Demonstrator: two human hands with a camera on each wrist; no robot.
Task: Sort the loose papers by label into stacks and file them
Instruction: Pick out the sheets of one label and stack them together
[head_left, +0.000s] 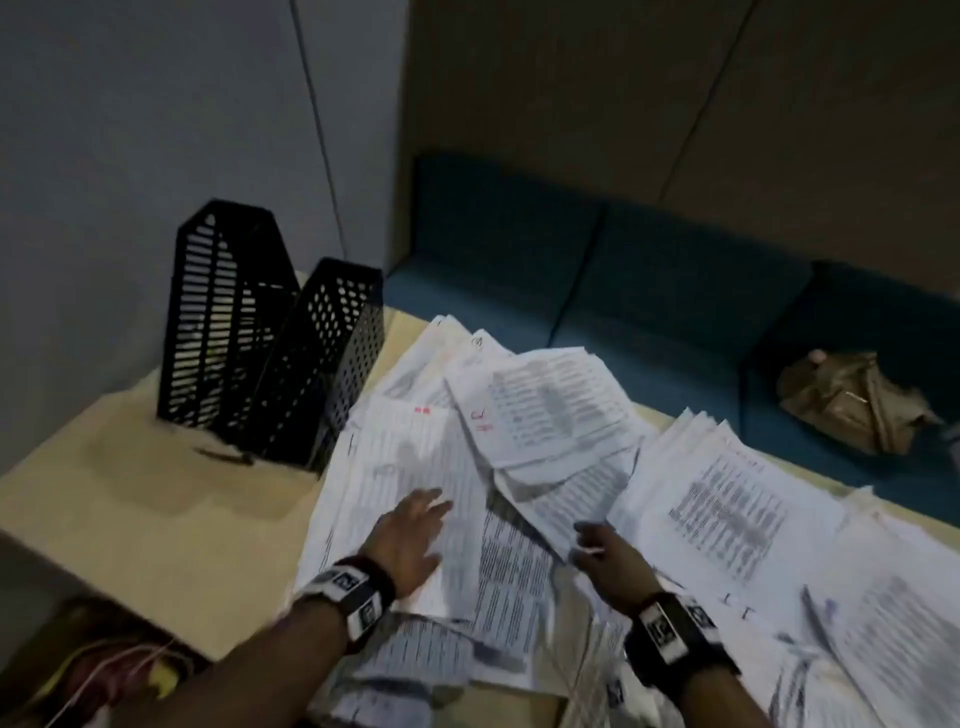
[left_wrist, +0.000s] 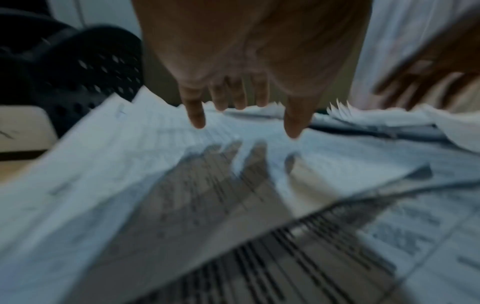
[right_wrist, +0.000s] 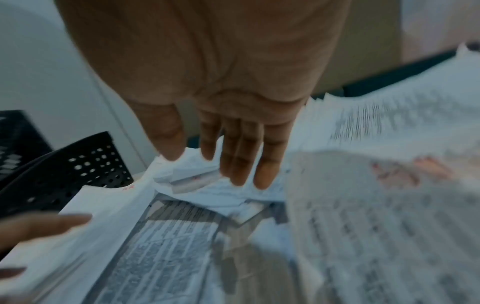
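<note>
Loose printed papers (head_left: 524, 415) lie in a messy heap across the pale table (head_left: 156, 509); some carry red marks. A more even stack (head_left: 727, 499) lies to the right. My left hand (head_left: 431, 514) hovers just above the heap's left sheets with fingers spread and straight (left_wrist: 245, 123), casting a shadow and holding nothing. My right hand (head_left: 589, 538) reaches out by the lower edge of a tilted sheet in the middle. Its fingers are straight (right_wrist: 218, 166) and nothing is held. Two black mesh file holders (head_left: 223, 312) (head_left: 327, 353) stand at the table's back left.
A dark pen (head_left: 223, 456) lies in front of the file holders. Behind the table runs a teal bench (head_left: 623, 270) with a brown bag (head_left: 847, 400) on it. More papers hang over the table's near edge (head_left: 415, 670). A grey wall closes the left side.
</note>
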